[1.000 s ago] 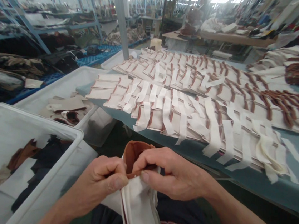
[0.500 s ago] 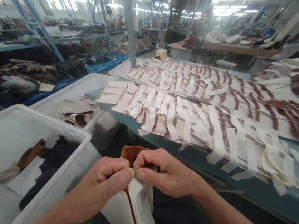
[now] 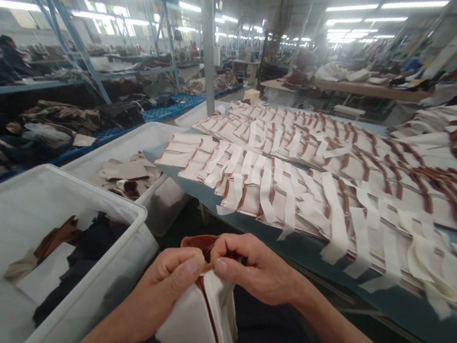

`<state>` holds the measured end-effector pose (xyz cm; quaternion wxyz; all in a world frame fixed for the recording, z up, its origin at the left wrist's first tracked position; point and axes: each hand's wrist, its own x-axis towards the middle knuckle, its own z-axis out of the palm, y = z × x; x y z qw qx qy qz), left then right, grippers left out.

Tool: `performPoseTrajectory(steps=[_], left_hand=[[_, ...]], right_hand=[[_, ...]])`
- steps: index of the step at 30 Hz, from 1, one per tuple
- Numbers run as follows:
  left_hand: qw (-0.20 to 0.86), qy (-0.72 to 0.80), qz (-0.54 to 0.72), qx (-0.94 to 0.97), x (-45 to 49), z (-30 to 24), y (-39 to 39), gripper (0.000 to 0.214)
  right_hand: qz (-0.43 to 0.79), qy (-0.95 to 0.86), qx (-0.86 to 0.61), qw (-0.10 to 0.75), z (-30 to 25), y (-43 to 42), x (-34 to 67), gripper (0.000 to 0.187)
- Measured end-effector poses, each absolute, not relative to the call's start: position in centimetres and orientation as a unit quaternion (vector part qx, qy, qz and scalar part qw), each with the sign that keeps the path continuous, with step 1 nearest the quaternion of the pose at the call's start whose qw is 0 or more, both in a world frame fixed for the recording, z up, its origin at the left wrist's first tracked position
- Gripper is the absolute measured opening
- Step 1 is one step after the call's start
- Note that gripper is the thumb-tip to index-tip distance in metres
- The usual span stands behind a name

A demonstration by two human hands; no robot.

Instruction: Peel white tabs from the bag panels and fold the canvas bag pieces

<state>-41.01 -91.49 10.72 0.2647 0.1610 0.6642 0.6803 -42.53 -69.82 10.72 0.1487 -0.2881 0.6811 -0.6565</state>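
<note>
Both hands pinch one cream fabric piece [image 3: 197,329] with a brown trim edge, held over my lap. My left hand [image 3: 171,285] grips its top edge from the left, thumb pressed forward. My right hand [image 3: 256,270] grips the same edge from the right, fingers curled over the brown top. The thumbs nearly touch. The cream cloth hangs down between my forearms.
A blue-grey table [image 3: 414,315] on the right carries overlapping rows of cream and brown pieces [image 3: 303,179] with white strips. Two white plastic bins stand left: a near bin [image 3: 101,285] with dark and brown scraps, a farther bin [image 3: 158,135] with cream pieces. Shelving stands behind.
My hands have closed together on the piece's top edge, hiding more of the brown trim. The view has tilted up, so the hands sit lower in the frame.
</note>
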Motion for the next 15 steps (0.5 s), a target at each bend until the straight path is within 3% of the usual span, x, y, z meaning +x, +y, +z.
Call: performPoseTrajectory(steps=[4, 11, 15], left_hand=[[0.302, 0.631, 0.699, 0.147, -40.9, 11.0, -91.6, 0.054], [0.292, 0.63, 0.702, 0.161, -41.2, 11.4, -91.6, 0.058], [0.298, 0.627, 0.705, 0.146, -41.2, 11.2, -91.9, 0.059]], right_hand=[[-0.647, 0.699, -0.275, 0.132, 12.1, -70.1, -42.1, 0.022], [-0.572, 0.788, -0.226, 0.02, 14.0, -71.9, -40.5, 0.021], [-0.551, 0.805, -0.217, 0.035, 14.0, -72.2, -40.4, 0.014]])
